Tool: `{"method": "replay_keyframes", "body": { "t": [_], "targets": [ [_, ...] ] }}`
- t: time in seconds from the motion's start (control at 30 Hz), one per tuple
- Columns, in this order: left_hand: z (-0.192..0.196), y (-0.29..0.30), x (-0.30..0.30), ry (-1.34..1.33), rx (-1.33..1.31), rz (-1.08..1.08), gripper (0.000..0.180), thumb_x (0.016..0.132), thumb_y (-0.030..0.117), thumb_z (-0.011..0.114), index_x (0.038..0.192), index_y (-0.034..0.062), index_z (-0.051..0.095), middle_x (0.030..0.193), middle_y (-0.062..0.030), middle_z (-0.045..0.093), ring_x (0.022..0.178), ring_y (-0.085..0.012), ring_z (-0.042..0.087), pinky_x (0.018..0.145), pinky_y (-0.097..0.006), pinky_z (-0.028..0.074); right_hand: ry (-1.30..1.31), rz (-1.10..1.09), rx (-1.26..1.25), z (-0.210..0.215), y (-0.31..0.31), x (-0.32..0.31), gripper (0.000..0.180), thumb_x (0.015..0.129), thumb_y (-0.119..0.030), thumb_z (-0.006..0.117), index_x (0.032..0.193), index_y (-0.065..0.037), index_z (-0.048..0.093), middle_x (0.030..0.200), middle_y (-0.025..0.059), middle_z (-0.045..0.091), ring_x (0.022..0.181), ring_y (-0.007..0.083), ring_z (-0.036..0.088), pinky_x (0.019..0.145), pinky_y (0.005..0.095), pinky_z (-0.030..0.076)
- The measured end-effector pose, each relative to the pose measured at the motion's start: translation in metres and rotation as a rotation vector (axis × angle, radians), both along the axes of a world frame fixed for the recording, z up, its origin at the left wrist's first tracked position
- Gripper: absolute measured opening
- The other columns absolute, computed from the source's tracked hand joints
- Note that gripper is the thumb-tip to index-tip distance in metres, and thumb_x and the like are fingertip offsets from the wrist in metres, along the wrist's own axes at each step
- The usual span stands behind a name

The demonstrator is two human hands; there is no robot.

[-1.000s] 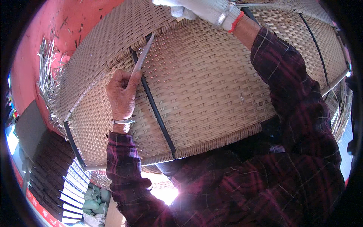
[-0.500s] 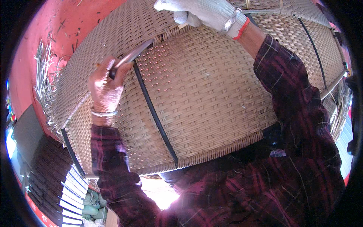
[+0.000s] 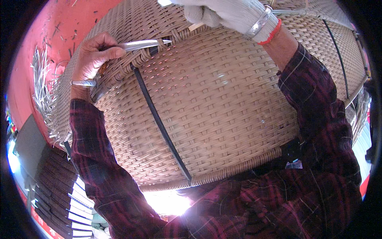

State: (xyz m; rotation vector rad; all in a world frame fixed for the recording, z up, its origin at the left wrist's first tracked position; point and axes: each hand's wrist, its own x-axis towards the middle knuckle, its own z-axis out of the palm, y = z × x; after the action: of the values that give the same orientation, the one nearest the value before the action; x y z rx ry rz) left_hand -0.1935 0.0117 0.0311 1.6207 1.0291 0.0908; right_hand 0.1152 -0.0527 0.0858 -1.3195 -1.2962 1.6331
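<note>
Head view: nearest, plaid sleeves (image 3: 99, 159) rise from the lower edge to a big woven basket (image 3: 223, 119), tan wicker in a tight checker weave, domed, filling the frame, its thick braided rim toward the person. A black rib (image 3: 159, 119) runs across its curve. The bare left hand (image 3: 93, 55) pinches a slim metal blade (image 3: 145, 44), tip laid on the braided edge. Farther up, the gloved right hand (image 3: 227, 14) curls over the basket's top edge; its grip is cut off. Loose pale strips (image 3: 39, 87) lie left on the red floor (image 3: 28, 59).

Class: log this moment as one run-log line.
left hand: grips metal blade | blade tip: at woven basket rim | right hand: gloved, on rim
</note>
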Motion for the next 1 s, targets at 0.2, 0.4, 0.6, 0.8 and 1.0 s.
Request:
{"method": "replay_keyframes", "body": {
  "t": [0.2, 0.4, 0.6, 0.8, 1.0],
  "targets": [
    [-0.034, 0.034, 0.012, -0.148, -0.140, -0.166, 0.022, 0.072, 0.017, 0.083, 0.080, 0.0083, 0.064, 0.072, 0.0063, 0.058, 0.068, -0.0053, 0.050, 0.062, -0.022, 0.039, 0.167, -0.058, -0.046, -0.012, 0.004, 0.006, 0.031, 0.094, -0.028, 0.061, 0.114, -0.005, 0.060, 0.062, -0.0013, 0.060, 0.046, 0.0021, 0.048, 0.041, 0.0189, 0.038],
    [0.004, -0.009, 0.016, -0.042, 0.079, 0.028, 0.017, 0.073, 0.014, 0.081, 0.078, 0.0050, 0.068, 0.072, 0.0021, 0.059, 0.070, -0.0068, 0.052, 0.064, -0.023, 0.040, 0.345, -0.101, -0.044, -0.005, 0.006, 0.002, 0.019, 0.089, -0.023, 0.068, 0.097, -0.005, 0.069, 0.069, 0.0004, 0.062, 0.055, 0.0057, 0.053, 0.047, 0.0194, 0.039],
    [0.008, -0.083, 0.029, 0.024, 0.552, 0.273, 0.024, 0.073, 0.027, 0.083, 0.075, 0.0101, 0.066, 0.060, 0.0033, 0.055, 0.055, -0.0066, 0.048, 0.050, -0.026, 0.038, -0.187, 0.161, 0.023, 0.014, -0.002, 0.003, 0.020, 0.088, -0.027, 0.068, 0.090, -0.008, 0.071, 0.060, -0.0029, 0.057, 0.051, 0.0045, 0.049, 0.047, 0.0214, 0.037],
    [0.004, -0.091, 0.030, 0.078, 0.688, 0.327, 0.035, 0.070, 0.035, 0.083, 0.074, 0.0100, 0.058, 0.060, -0.0009, 0.055, 0.053, -0.0167, 0.051, 0.050, -0.030, 0.041, -0.439, 0.204, 0.113, 0.015, -0.004, -0.002, 0.017, 0.083, -0.023, 0.067, 0.077, -0.007, 0.067, 0.057, -0.0016, 0.055, 0.052, 0.0061, 0.051, 0.049, 0.0242, 0.040],
    [0.009, -0.099, 0.032, 0.085, 0.854, 0.290, 0.037, 0.071, 0.037, 0.081, 0.078, 0.0092, 0.058, 0.068, -0.0023, 0.058, 0.055, -0.0211, 0.055, 0.052, -0.033, 0.044, -0.622, 0.152, 0.403, 0.002, -0.013, -0.004, 0.020, 0.078, -0.023, 0.064, 0.071, -0.004, 0.064, 0.058, 0.0094, 0.059, 0.052, 0.0176, 0.057, 0.052, 0.0334, 0.044]
  ]
}}
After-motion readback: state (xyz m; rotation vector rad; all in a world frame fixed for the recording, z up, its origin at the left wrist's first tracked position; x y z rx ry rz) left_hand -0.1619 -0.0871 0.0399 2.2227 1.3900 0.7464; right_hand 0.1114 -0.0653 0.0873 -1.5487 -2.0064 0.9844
